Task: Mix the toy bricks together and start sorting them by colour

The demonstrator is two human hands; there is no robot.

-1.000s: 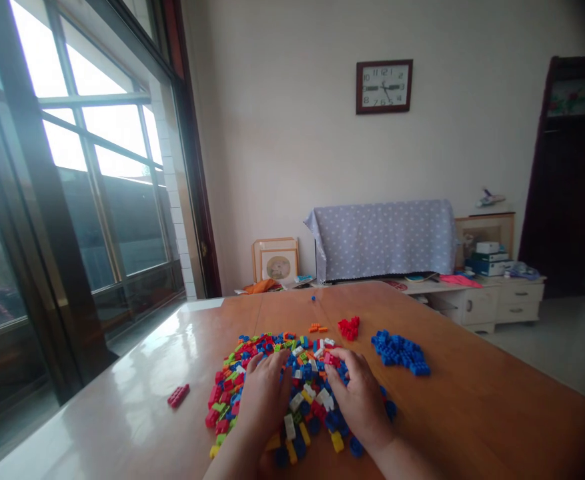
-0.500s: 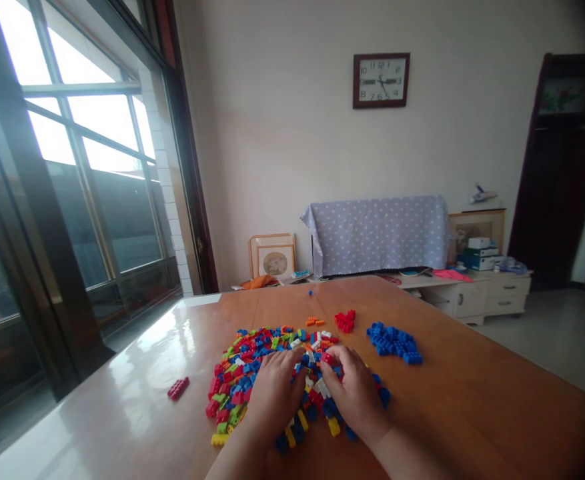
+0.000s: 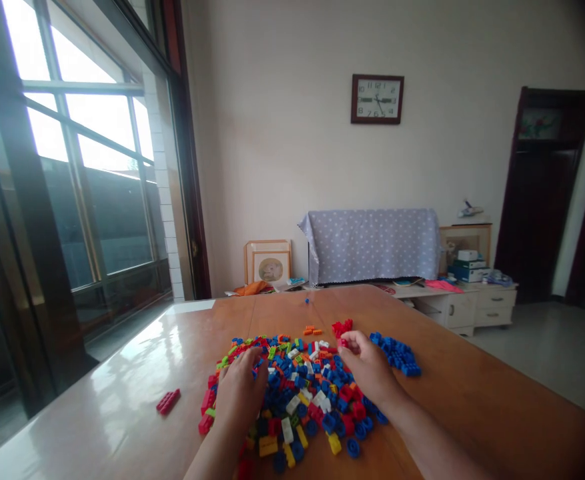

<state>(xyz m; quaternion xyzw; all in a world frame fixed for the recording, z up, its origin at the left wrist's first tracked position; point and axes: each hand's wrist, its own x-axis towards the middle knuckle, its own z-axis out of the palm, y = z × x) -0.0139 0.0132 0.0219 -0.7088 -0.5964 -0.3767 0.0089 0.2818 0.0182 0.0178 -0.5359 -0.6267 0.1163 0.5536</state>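
A large mixed pile of plastic toy bricks [image 3: 292, 403] in red, blue, white, green, orange and yellow spreads across the table. Over its left side is my left hand [image 3: 242, 387], fingers curved and thumb apart, with bricks beneath it; nothing shows in its grasp. My right hand [image 3: 369, 367] pinches a small red brick [image 3: 343, 343] between thumb and fingers at the pile's far right. Just beyond that hand lies a small group of red bricks [image 3: 342, 327]. A cluster of blue bricks [image 3: 397, 353] sits to its right.
The brown wooden table [image 3: 452, 413] reflects window light on the left. A few orange bricks [image 3: 313, 330] lie behind the pile, a tiny blue piece [image 3: 307, 301] near the far edge. A long dark-red brick [image 3: 168, 401] rests at left. Beyond stands a white cabinet [image 3: 495, 313].
My right hand has carried the red brick away from me towards the red group. My left hand has shifted left over the pile. The camera view has tilted up slightly.
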